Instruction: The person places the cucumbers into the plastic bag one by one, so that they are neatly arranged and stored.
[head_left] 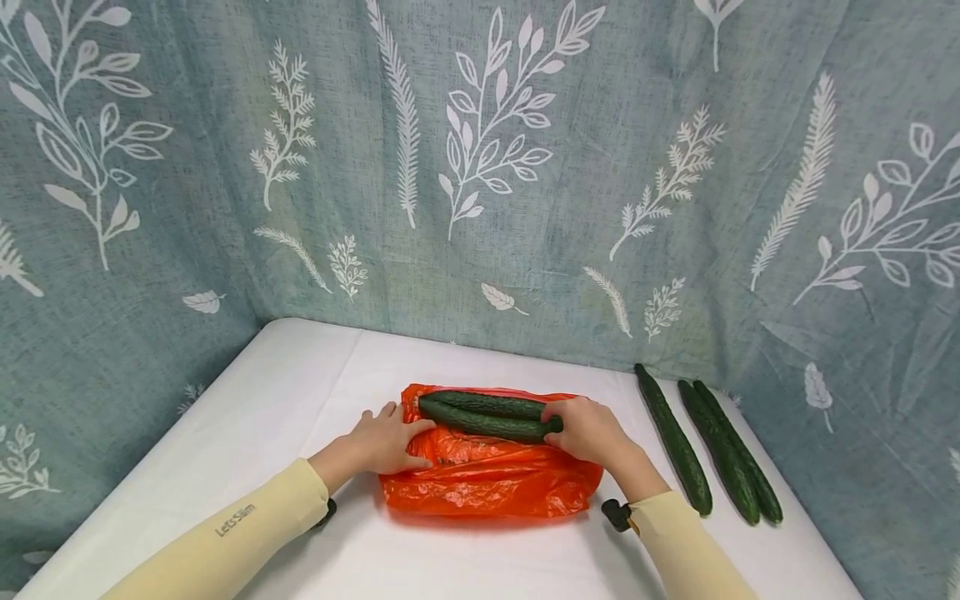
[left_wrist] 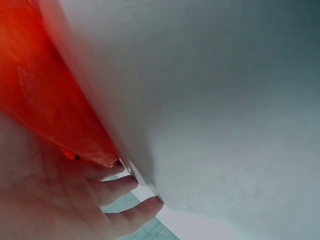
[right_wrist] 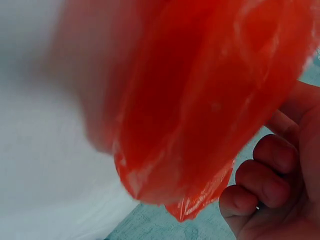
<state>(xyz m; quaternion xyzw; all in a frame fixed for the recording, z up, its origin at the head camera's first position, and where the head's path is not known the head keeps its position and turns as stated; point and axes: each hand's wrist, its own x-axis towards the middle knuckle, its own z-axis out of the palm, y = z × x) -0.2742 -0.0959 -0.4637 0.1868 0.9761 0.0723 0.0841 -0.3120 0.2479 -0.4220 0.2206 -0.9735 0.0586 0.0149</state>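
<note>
Right, the big stuff first: a leafy curtain (head_left: pixel 337 167) hangs beyond the left hand (head_left: pixel 382 442) and the right hand (head_left: pixel 588 427), and a white table (head_left: pixel 307 367) spreads beneath them. Between the two hands sits an orange plastic bag (head_left: pixel 487 487), crinkled and bulging. Here comes the produce! A far cucumber (head_left: pixel 480 405) and a near cucumber (head_left: pixel 480 425) lie side by side on the bag's upper part, stretched from just beside the left fingertips to the right hand. Outside the right hand there are three more on the table: a lone cucumber (head_left: pixel 672 442) nearest it, then a middle cucumber (head_left: pixel 716 450) and an outer cucumber (head_left: pixel 742 457) lying together. Now the hands: the left is spread wide, its thumb and forefinger touching the bag's side; the right is narrow, thumb and forefinger pinching the end of the near cucumber, other fingers curled. So how far along? Partway, I'd judge: two are at the bag, three lie apart from it, untouched. Whether those two lie inside the mouth or merely on top, I can't tell, nor what fills the bulge below.
</note>
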